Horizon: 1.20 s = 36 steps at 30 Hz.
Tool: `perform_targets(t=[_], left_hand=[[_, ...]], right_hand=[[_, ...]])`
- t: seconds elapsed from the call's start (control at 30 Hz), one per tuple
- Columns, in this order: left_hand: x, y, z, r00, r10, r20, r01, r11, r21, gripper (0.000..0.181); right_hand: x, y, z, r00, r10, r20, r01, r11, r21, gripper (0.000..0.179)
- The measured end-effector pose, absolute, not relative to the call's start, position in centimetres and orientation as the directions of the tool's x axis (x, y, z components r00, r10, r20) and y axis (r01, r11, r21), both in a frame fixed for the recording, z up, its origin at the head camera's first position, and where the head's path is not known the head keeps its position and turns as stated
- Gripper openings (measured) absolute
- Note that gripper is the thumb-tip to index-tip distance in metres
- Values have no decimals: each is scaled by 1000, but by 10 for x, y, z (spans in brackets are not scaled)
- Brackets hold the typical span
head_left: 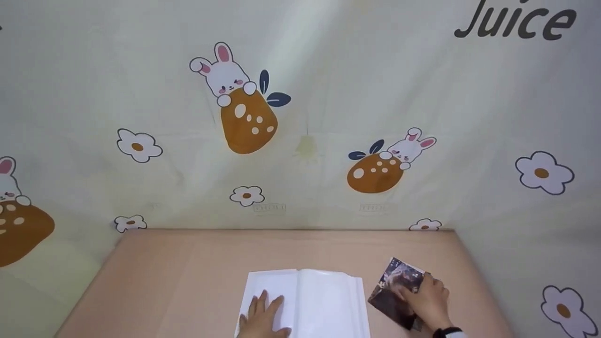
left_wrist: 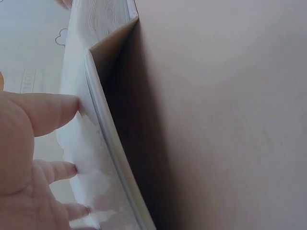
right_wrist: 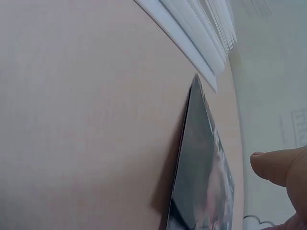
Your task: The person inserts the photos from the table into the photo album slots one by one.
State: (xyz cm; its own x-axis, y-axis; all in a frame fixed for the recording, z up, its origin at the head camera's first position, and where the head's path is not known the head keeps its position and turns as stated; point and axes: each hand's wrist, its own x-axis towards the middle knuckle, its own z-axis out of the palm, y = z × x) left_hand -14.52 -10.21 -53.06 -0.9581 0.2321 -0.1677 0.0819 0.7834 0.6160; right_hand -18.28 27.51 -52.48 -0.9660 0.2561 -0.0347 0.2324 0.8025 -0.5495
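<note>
An open photo album (head_left: 328, 300) with white pages lies in front of me. My left hand (head_left: 264, 317) rests on its left page with fingers spread. In the left wrist view, the fingertips touch the glossy page, and the cover edge (left_wrist: 115, 148) stands above the table over a dark gap. To the album's right lies a small stack of glossy photos (head_left: 392, 300), the top one dark with lighter patches. My right hand (head_left: 431, 300) is over the photos' right side, thumb extended across the top picture. In the right wrist view, one digit (right_wrist: 276, 165) appears apart from the photos (right_wrist: 201, 163).
The album's stacked page edges (right_wrist: 201, 24) come close to the photos' corner. A tan tabletop (head_left: 178, 272) extends around them. Behind it hangs a pale cloth (head_left: 328, 84) printed with rabbits, flowers and lettering. A dark band (head_left: 446, 332) circles the right wrist.
</note>
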Motion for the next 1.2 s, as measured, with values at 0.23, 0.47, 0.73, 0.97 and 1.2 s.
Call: perform_targets(t=[0.23,0.47,0.73,0.97,1.2], left_hand=[[-145,-105,-535,-967,232,-108,115,771,627,85],[-146,-105,-535,-967,220,-126,89,758,646,85],[-149,-105,-534,-966,222,-132,86,757,647,80],[-147,-104,-530,-970,207,-128,78,763,642,75],[-143,-103,-528,-975,192,-111,80,772,631,78]], right_hand=[[-188,292,-532,-920,363,-149,379,727,-572,98],[-194,286,-535,-904,382,-191,422,729,-539,93],[-195,291,-534,-919,352,-176,382,692,-612,71],[-196,296,-530,-940,305,-155,329,682,-653,46],[-202,297,-524,-928,355,-116,338,667,-664,43]])
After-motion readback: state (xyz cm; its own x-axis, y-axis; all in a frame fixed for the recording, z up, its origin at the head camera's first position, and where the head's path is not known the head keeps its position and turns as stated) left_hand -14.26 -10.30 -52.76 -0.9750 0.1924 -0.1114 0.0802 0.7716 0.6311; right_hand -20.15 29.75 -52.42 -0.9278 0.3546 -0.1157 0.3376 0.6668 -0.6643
